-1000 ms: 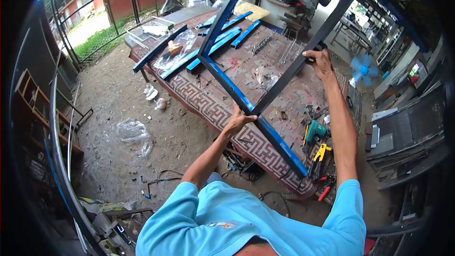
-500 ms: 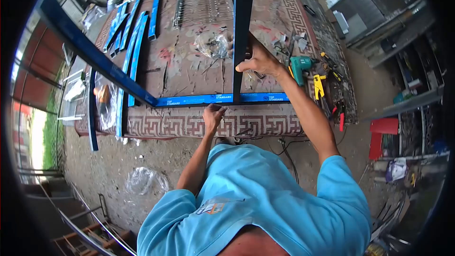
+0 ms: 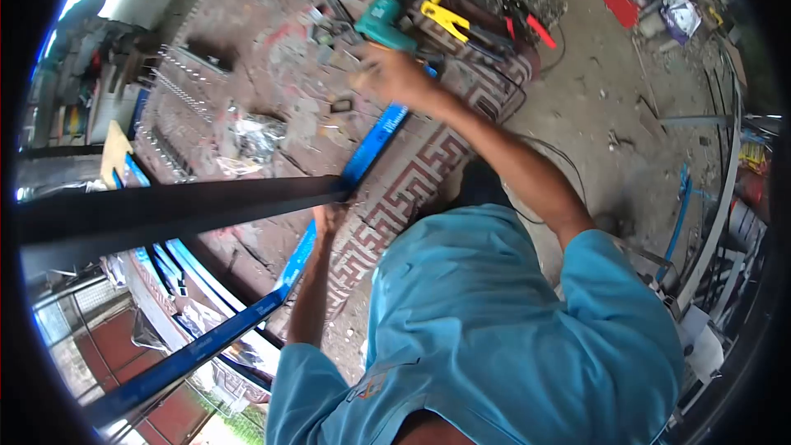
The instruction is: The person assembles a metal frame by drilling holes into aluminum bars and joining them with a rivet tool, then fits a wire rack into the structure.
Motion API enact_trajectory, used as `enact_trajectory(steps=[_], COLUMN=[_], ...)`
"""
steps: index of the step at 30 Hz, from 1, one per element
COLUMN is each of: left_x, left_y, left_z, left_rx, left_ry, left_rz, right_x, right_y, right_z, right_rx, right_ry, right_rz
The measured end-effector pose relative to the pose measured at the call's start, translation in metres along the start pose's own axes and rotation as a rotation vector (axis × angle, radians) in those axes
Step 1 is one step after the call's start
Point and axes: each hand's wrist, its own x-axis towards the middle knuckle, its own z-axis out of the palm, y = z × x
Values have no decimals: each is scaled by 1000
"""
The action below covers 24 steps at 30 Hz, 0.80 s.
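A large table with a worn, reddish-brown patterned cover (image 3: 276, 12) carries the work, and the metal frame of blue-wrapped and dark bars (image 3: 375, 144) is held along its near edge, the dark upright bar (image 3: 189, 204) rising from a joint partway along the blue one. The two hands are apart. The left hand (image 3: 329, 218) is closed on the frame right by that joint, partly hidden by the dark bar. The right hand (image 3: 395, 78), blurred, is off the upright, its fingers loosely parted over the frame's right end and beside the green power drill (image 3: 383, 21). With one hand bearing the frame, a firm grip close to the joint seems best, the lower bar kept supported so the tall upright does not tip or twist; the right forearm should stay clear of the tools towards the near right corner: the yellow-handled hand tool (image 3: 445, 16) and the red-handled tool (image 3: 540, 31). As for containers, only crumpled clear plastic (image 3: 251, 138) inside the near edge resembles a bag; whether it holds anything cannot be told.
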Motion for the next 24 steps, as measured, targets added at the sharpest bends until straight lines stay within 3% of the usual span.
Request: enact_trajectory(steps=[1, 3, 4, 6, 8, 10, 12, 14, 15, 16, 18, 20, 21, 22, 24], left_x=[5, 7, 4, -4, -5, -4, -11, -11, -11, -9, -9, -6, -8, -7, -5], left_y=[-11, -35, -17, 13, 24, 30, 35, 37, 38, 38, 39, 44, 53, 56, 60], left_z=[-14, -11, 0, 17, 24, 28, 35, 40, 43, 44, 48, 53, 56, 55, 54], left_rx=[549, 825, 1091, 1434, 1441, 1413, 1370, 1346, 1332, 1318, 1296, 1288, 1324, 1317, 1210], left_ry=[12, 93, 26, -20, -16, 14, 39, 75, 95, 112, 144, 157, 121, 126, 117], left_rz=[221, 395, 509, 697, 700, 684, 671, 668, 669, 675, 666, 648, 570, 558, 602], right_x=[-3, -20, -31, -44, -33, 9, 57, 87, 101, 113, 129, 135, 155, 152, 139], right_y=[55, 120, 151, 178, 173, 170, 167, 178, 167, 151, 140, 169, 104, 114, 79], right_z=[-25, -83, -100, -110, -93, -55, -6, 34, 25, 20, 17, 20, -9, -20, -59], right_rx=[-323, -585, -578, -662, -592, -615, -593, -984, -788, -767, -826, -1000, -578, -718, -265], right_ry=[253, 386, 433, 301, 316, 447, 319, 314, 162, 59, -2, 267, -77, 3, 43], right_rz=[14, 259, 275, 341, 264, -139, -32, 271, 405, 550, 625, 174, 630, 473, 310])
